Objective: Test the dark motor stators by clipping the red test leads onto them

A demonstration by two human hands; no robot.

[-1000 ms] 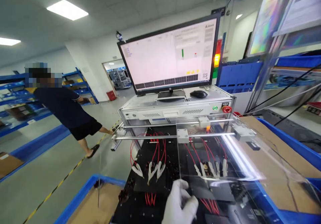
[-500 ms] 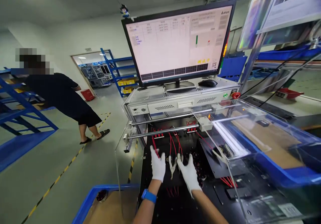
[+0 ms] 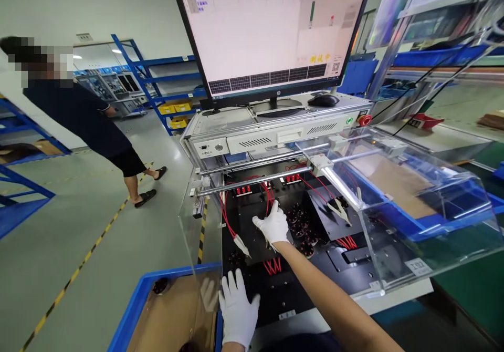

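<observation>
My left hand (image 3: 238, 310), in a white glove, is at the front left edge of the black test fixture (image 3: 289, 289), fingers spread and apparently holding nothing. My right hand (image 3: 274, 227), also gloved, is over the fixture's middle panel, thumb and forefinger apart. Red wires (image 3: 268, 197) run down to it, and it mostly hides a pale clip beneath. Left of it lies a pale alligator clip (image 3: 241, 246) on red leads. Another clip (image 3: 339, 211) rests on the right panel. Small dark round parts with red bits (image 3: 301, 223) are heaped right of my right hand.
A clear hinged cover (image 3: 425, 231) and metal rods (image 3: 255, 180) surround the fixture. Behind stand a monitor (image 3: 271, 37), a mouse (image 3: 323, 100) and a red stop button (image 3: 364, 120). A blue bin (image 3: 129, 299) is at the left. A person (image 3: 90, 115) stands on the walkway.
My left hand has drawn back from the left wires to the fixture's front edge. My right hand has shifted up and left over the middle clips. The view has tilted down.
</observation>
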